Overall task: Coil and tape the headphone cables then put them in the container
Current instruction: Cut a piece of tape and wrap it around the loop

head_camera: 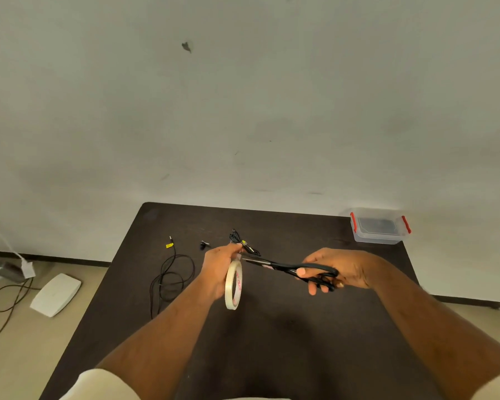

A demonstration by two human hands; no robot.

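Observation:
My left hand [218,265] holds a coiled black headphone cable [241,242] with a yellow tag, and a white tape roll [233,285] hangs from that hand. My right hand [339,269] grips black scissors [289,269]; their blade tips point left at the strip of tape just below my left fingers. A second black headphone cable [169,280] lies loose on the dark table [286,336] to the left, its plug with a yellow tag at the far end. A clear container [378,226] with red clips stands at the table's far right corner.
A small black earbud piece [204,245] lies on the table between the two cables. On the floor to the left are a white flat box [55,294], cords and a power adapter. A pale wall rises behind the table.

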